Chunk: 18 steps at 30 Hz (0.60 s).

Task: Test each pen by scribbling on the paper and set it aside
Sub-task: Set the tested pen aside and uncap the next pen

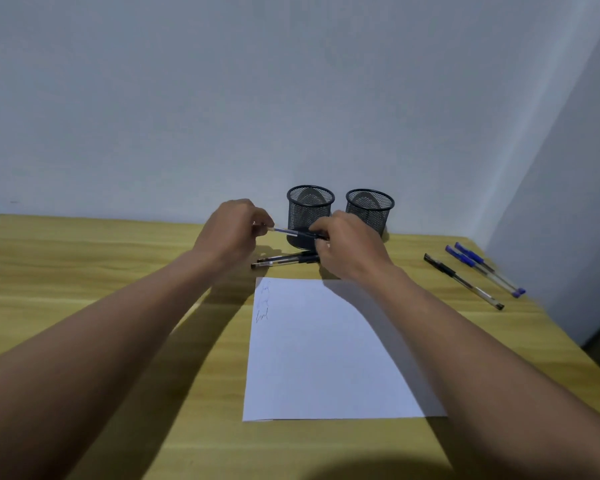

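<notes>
Both hands hold one blue pen (293, 232) level above the table, in front of the left mesh cup. My left hand (234, 230) pinches its left end and my right hand (347, 245) grips its right end. Whether a cap is on it I cannot tell. Below them two dark pens (284, 260) lie side by side on the table. The white paper (326, 351) lies nearer to me, with a few scribbles (263, 304) in its top left corner. At the far right lie three pens apart from the rest: two blue pens (482, 268) and one black pen (463, 281).
Two black mesh pen cups (310, 211) (370, 209) stand at the back of the yellow wooden table (84, 271), against a pale wall. The table's right edge runs close to the three pens there.
</notes>
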Each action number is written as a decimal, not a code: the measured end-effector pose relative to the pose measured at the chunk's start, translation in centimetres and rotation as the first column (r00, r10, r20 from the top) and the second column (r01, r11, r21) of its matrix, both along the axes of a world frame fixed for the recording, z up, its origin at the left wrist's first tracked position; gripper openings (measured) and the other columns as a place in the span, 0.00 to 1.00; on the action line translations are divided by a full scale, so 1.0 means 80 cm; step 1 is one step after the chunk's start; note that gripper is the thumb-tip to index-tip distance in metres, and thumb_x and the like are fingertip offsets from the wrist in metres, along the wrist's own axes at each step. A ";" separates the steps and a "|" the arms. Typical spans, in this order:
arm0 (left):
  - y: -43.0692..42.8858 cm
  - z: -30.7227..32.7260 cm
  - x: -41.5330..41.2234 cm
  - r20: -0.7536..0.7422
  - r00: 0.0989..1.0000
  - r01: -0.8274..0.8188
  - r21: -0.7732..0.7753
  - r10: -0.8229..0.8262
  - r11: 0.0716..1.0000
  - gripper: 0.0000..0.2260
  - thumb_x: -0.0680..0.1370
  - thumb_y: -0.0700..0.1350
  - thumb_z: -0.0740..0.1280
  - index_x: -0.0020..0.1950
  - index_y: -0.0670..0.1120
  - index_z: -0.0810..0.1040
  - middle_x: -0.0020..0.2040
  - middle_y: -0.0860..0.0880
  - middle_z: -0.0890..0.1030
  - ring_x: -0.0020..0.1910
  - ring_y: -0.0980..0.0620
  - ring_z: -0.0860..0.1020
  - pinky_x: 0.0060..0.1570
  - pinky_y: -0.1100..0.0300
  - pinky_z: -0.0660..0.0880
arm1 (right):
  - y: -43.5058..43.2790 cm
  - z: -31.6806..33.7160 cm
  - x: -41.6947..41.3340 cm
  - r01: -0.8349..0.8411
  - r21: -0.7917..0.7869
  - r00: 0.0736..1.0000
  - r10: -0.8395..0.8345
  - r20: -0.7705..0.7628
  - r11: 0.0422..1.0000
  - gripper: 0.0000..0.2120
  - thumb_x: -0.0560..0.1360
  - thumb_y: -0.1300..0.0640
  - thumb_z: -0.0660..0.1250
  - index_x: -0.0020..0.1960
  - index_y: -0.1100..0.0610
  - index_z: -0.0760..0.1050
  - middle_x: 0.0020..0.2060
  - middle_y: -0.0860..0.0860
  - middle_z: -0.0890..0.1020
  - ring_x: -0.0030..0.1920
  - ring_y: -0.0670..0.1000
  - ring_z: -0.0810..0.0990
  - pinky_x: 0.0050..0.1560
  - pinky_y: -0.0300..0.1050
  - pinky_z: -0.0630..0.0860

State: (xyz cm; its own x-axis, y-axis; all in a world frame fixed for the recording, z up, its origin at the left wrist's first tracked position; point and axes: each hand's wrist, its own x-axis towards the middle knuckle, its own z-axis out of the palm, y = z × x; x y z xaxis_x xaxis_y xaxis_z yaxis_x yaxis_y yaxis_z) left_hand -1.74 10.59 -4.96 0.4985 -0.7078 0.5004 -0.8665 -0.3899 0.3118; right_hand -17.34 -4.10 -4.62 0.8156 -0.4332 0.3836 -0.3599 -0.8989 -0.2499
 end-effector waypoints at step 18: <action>0.089 0.035 -0.125 -0.676 0.644 0.039 -0.441 -0.360 0.897 0.07 0.78 0.41 0.70 0.55 0.43 0.84 0.48 0.43 0.86 0.45 0.50 0.84 0.49 0.55 0.83 | 0.116 0.043 -0.070 -0.403 0.850 0.840 -0.231 0.491 0.340 0.04 0.75 0.62 0.73 0.45 0.56 0.80 0.40 0.53 0.87 0.42 0.49 0.85 0.41 0.44 0.80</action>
State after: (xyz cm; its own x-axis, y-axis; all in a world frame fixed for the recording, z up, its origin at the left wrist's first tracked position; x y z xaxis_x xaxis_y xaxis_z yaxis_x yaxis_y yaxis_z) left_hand -11.73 17.71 -2.20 0.6761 -0.6852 0.2709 -0.3344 0.0422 0.9415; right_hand -22.93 5.17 -1.15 0.7207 -0.6851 0.1061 0.1507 0.0054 -0.9886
